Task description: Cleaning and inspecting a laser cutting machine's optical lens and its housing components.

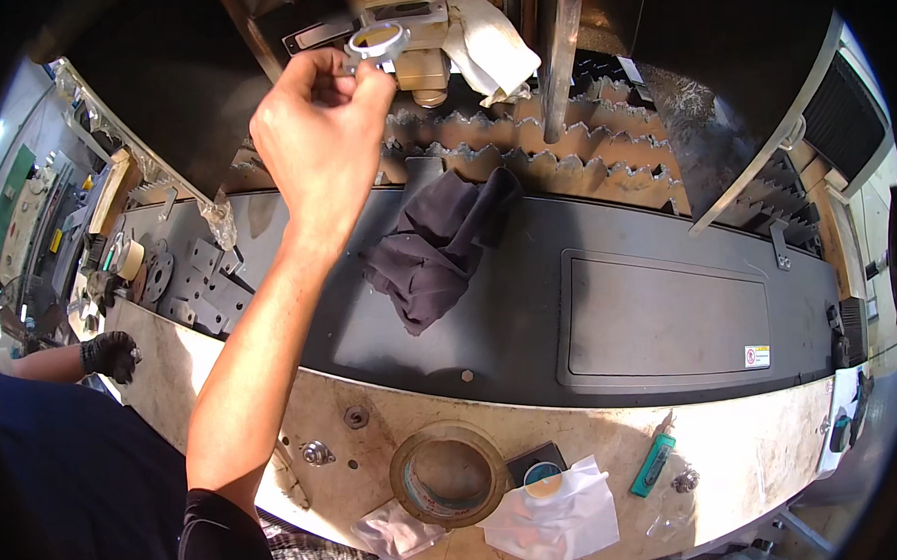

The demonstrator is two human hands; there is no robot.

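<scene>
My left hand (317, 136) is raised at the top, pinching a silver metal ring (380, 41) between thumb and fingers. A yellowish disc, like a lens, shows inside the ring. Just behind it is a blocky machine head (421, 73) with a white cloth or paper (493, 48) beside it. Below and to the right of my wrist, a crumpled dark cloth (432, 241) lies on the grey machine panel (516, 327). My right hand is not in view.
Jagged metal slats (563, 160) run behind the panel. On the bench lie a tape roll (402, 482), a round lens (543, 480) on white paper (559, 525), a green tube (654, 464) and a metal fitting (318, 453). At left is another person's black-gloved hand (112, 357).
</scene>
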